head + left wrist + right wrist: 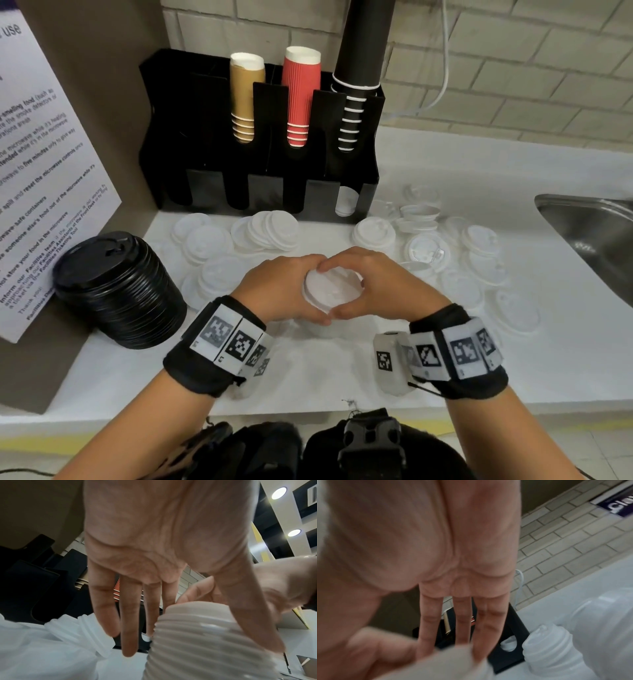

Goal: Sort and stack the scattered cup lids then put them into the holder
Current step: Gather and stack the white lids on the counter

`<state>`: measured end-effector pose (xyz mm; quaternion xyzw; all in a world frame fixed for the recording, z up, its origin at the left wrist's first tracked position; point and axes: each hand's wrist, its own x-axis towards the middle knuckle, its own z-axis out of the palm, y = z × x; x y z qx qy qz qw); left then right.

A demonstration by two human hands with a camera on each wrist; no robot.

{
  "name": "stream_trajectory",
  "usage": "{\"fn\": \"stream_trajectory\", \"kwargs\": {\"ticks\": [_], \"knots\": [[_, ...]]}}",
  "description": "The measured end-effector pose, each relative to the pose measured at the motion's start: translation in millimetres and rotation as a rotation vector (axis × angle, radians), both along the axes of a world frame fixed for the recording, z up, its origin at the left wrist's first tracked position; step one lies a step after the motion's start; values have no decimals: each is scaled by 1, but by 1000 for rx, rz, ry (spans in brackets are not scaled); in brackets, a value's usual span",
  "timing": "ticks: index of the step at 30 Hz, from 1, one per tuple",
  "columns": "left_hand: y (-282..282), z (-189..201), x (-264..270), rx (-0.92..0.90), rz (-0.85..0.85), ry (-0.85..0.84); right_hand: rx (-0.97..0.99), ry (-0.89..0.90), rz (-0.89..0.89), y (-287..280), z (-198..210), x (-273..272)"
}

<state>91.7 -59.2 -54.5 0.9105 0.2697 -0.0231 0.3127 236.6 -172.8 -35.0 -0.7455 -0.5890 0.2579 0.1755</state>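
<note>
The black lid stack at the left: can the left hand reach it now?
Probably not yet: the left hand and right hand both hold the white lid stack. Otherwise the path to the black lid stack looks free.

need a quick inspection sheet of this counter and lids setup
surface: white counter, loose white lids spread at the back
job's things: white lid stack between both hands; black holder behind; black lid stack at left
clutter: cup stacks in holder
grippers: left hand and right hand curl around the white lid stack
cables: white cable on the brick wall
surroundings: sink right, notice left
</note>
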Motion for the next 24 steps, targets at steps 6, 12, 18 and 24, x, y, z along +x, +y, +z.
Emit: {"fn": "stream_trajectory", "kwargs": {"ticks": [6, 12, 18, 24], "knots": [[2, 3, 4, 29, 7, 23, 47, -83, -335, 38, 12, 83], [2, 4, 8, 48, 21, 48, -415, -448, -360, 90, -15, 117], [3, 3, 10, 48, 27, 54, -497, -569, -259, 106, -15, 115], [3, 2, 9, 44, 27, 60, -465, -403, -176, 114, 15, 110]]}}
